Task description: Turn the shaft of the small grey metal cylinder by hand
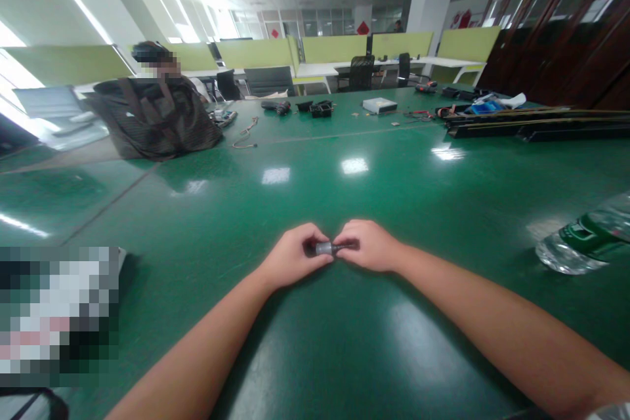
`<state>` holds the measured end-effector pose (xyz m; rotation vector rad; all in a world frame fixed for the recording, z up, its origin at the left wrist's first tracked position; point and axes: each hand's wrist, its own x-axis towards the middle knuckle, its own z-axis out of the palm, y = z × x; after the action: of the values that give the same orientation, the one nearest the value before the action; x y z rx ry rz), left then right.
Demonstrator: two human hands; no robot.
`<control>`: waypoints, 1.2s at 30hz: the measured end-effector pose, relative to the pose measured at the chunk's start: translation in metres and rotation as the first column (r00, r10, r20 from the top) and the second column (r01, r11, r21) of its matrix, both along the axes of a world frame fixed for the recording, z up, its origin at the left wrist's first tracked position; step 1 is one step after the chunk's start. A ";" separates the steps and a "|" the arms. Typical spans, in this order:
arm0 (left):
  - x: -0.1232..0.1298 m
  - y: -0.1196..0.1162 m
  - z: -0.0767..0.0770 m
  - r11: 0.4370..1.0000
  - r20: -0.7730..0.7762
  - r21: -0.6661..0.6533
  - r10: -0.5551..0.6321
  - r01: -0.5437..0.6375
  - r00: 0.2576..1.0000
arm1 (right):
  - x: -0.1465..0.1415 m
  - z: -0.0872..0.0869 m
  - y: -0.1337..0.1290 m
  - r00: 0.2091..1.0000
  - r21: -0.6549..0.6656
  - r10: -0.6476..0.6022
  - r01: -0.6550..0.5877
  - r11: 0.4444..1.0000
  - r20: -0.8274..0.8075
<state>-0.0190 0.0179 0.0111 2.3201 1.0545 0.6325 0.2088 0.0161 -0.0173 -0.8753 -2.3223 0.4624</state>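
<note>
Just above the green table (339,184), my two hands meet in the middle of the head view. My left hand (295,252) is closed around a small grey metal cylinder (323,249), thumb and fingers on either side of it. From its right end a thin dark rod (347,245) sticks out, and the fingertips of my right hand (369,246) pinch it. The cylinder and rod lie in one line, roughly level. Fingers cover both outer ends, so I cannot tell exactly what kind of part this is.
A clear water bottle (585,236) with a green label lies at the right. A blurred-out box (59,308) is at the left edge. Farther back are a dark bag (157,115), a white box (379,105), several tools and long black bars (536,125). A person (162,62) sits behind the bag.
</note>
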 end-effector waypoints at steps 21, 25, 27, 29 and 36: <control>-0.002 0.000 -0.002 1.000 -0.002 0.005 0.001 -0.001 1.000 | 0.009 0.004 -0.001 0.999 -0.036 -0.039 0.039 0.999 0.000; -0.002 0.000 -0.001 1.000 -0.004 0.008 -0.002 0.002 1.000 | 0.010 0.006 -0.001 0.999 -0.035 -0.038 0.038 0.999 -0.005; -0.002 0.000 -0.001 1.000 -0.003 0.013 0.000 0.000 1.000 | 0.010 0.007 -0.001 0.999 -0.031 -0.043 0.043 0.999 -0.002; -0.002 -0.001 0.000 1.000 -0.002 0.014 0.000 0.000 1.000 | 0.011 0.008 -0.001 0.999 -0.033 -0.050 0.050 0.998 0.006; -0.001 -0.001 0.000 1.000 -0.002 0.008 0.004 -0.004 1.000 | 0.015 0.008 0.000 0.998 -0.054 -0.062 0.062 0.997 0.010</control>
<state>-0.0204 0.0169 0.0110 2.3263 1.0591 0.6370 0.2239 0.0162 -0.0091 -0.9735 -2.2921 0.4981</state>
